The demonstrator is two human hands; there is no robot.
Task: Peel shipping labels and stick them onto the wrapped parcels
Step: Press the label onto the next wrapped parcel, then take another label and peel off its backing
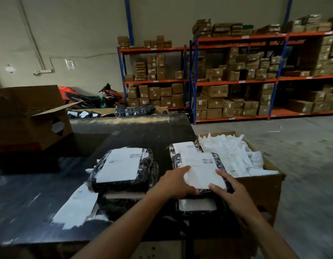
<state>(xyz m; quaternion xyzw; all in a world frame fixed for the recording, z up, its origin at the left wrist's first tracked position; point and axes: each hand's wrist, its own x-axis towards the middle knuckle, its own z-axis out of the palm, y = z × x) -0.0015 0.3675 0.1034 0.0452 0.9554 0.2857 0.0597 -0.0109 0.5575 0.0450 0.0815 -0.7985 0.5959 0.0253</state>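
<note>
Left hand [174,184], right hand [230,187] flat, fingers straight, pressing label [201,172] edges onto parcel [220,161].

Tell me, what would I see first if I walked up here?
Two hands, left hand and right hand, pressing a white label onto a black parcel at the table's near right. Beside it on the right, a box is full of white paper strips, and shelves packed with brown cartons line the back wall.

Bench [40,184] right edge: parcel stack [197,176], hands on top;
Left of it: second stack [122,169];
Beside bench, right: scrap box [259,186]
</note>
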